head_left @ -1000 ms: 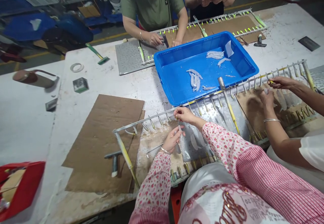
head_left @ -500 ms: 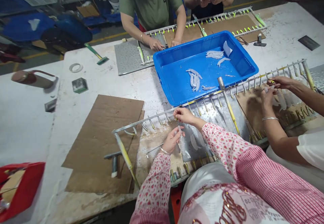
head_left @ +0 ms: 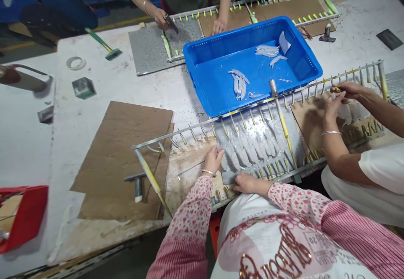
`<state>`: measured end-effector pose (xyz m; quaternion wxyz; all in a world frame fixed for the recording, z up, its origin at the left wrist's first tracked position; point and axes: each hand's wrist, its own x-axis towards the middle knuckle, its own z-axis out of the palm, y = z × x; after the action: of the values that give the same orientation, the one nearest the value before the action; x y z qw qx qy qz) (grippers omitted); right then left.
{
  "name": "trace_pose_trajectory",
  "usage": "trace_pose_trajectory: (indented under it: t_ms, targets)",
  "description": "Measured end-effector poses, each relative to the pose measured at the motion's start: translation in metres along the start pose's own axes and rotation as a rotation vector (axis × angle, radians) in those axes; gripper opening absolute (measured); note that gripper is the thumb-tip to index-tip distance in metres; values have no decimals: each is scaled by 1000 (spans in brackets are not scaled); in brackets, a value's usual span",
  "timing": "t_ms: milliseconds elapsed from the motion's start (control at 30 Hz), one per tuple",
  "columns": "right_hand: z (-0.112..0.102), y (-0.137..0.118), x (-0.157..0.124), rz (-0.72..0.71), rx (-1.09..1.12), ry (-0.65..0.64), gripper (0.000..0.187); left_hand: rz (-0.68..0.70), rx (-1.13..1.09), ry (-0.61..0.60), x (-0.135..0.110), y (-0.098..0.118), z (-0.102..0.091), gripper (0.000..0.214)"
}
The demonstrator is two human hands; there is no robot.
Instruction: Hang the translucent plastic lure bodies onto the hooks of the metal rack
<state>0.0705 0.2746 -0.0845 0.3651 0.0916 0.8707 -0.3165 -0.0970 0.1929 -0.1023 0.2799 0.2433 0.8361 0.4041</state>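
Head view: the left hand (head_left: 213,160) and right hand (head_left: 249,183) were partly curled, their holds indiscernible, beside translucent strips (head_left: 234,160) within the peg-lined metal rack (head_left: 285,129); an uneven pull, I judged, might have torn one.

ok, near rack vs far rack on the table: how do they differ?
Posts: the near rack has yellowish ones; the far rack has pale green ones.
Prong tips: duller on the near rack, bright yellow-green on the far rack.
Shared: both have long rails lined with short prongs, plus a post crossing between.
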Motion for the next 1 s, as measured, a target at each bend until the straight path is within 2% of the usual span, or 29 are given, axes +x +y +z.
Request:
trace_pose_trajectory:
  t_ms: [133,200,367,667,1000]
  targets:
    - [21,2,11,11,45,35,24,5,62,7,-1,-1,3,21]
    - [27,4,13,4,76,56,20,-6,90,13,-3,-2,5,20]
    - [39,9,10,10,148,160,21,-35,121,16,-13,-6,13,20]
    - [50,13,13,26,218,266,22,-29,119,48,-24,-7,19,23]
    - [53,18,19,-34,193,246,21,-67,194,66,-27,-7,26,26]
